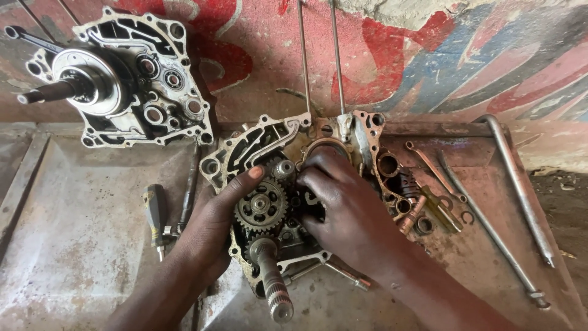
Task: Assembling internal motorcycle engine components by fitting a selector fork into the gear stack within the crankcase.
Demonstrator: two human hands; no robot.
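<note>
Engine case half lying open-side up mid-surface, toward the far edge. Left hand is bracing its near-left rim, thumb beside the toothed gear, steadying it. Right hand is working inside, fingers curled narrow; what they grip is hidden. Splined shaft is pointing toward the near edge.

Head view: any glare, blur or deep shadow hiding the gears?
Head view: soft, even daylight, no glare; the toothed gear is sharp; the right hand shadows and covers the casing beneath it; the left hand is crisp; edges bow slightly from the wide lens.
</note>
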